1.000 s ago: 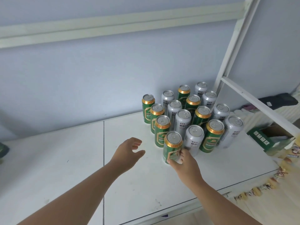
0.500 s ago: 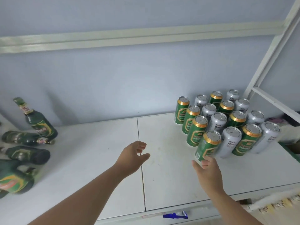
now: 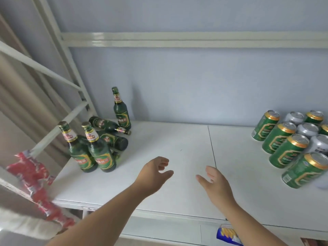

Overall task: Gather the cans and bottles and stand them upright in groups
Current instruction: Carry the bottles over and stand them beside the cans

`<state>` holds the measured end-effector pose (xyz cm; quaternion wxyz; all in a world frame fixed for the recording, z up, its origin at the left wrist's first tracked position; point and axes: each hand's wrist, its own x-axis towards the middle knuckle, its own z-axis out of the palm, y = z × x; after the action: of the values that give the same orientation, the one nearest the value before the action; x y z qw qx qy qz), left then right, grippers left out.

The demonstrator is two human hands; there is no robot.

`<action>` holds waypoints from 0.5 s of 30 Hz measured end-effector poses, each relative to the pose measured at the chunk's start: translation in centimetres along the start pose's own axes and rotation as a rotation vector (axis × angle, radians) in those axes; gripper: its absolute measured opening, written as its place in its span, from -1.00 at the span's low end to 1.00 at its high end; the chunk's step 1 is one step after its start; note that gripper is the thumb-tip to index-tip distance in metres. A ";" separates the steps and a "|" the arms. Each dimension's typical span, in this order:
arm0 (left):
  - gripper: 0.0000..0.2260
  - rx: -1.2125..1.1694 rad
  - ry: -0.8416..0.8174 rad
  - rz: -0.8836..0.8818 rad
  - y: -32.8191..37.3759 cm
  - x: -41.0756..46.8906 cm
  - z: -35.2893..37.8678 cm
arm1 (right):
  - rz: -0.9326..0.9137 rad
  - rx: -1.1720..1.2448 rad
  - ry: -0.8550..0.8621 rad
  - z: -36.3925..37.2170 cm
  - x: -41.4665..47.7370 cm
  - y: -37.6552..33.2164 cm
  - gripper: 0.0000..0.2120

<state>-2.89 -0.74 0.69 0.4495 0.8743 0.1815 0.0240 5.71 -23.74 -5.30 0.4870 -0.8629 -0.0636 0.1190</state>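
Note:
Green and silver cans (image 3: 291, 150) stand upright in a tight group at the right of the white table (image 3: 177, 139). At the left, two green bottles (image 3: 92, 153) stand side by side near the front, and a third upright bottle (image 3: 121, 110) stands by the wall. Between them a couple of green bottles (image 3: 110, 126) lie on their sides. My left hand (image 3: 154, 173) and my right hand (image 3: 215, 183) hover over the table's middle, both with fingers apart and holding nothing.
A white metal frame (image 3: 71, 71) rises at the left beside a curtain. A red wrapper (image 3: 33, 176) hangs at the lower left. A blue packet (image 3: 227, 235) sits under the table's front edge. The blue wall stands behind.
My right hand let go of the front green can and both hands moved left. The view swung left, so the bottles are now in sight and the cans sit at the right edge.

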 end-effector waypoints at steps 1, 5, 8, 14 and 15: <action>-0.66 -0.004 0.007 -0.007 -0.7 -0.4 -0.7 | -0.010 -0.001 -0.017 1.1 -0.4 -0.6 -0.40; -0.66 -0.020 0.023 -0.042 -3.1 -1.7 -2.1 | -0.020 -0.013 -0.102 4.2 -1.5 -1.9 -0.46; -0.66 -0.039 0.034 -0.083 -4.3 -2.3 -2.6 | -0.024 -0.035 -0.149 5.2 -1.6 -2.5 -0.50; -0.66 -0.067 0.130 -0.172 -5.8 -2.5 -4.3 | -0.030 -0.101 -0.241 6.2 0.6 -2.8 -0.60; -0.67 -0.059 0.147 -0.188 -6.1 -2.6 -4.8 | -0.030 -0.107 -0.256 6.6 1.1 -3.1 -0.62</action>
<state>-8.07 5.29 -0.98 0.4606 0.8357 0.2946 0.0510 5.04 -16.48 -6.11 0.4299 -0.8644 -0.1444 0.2173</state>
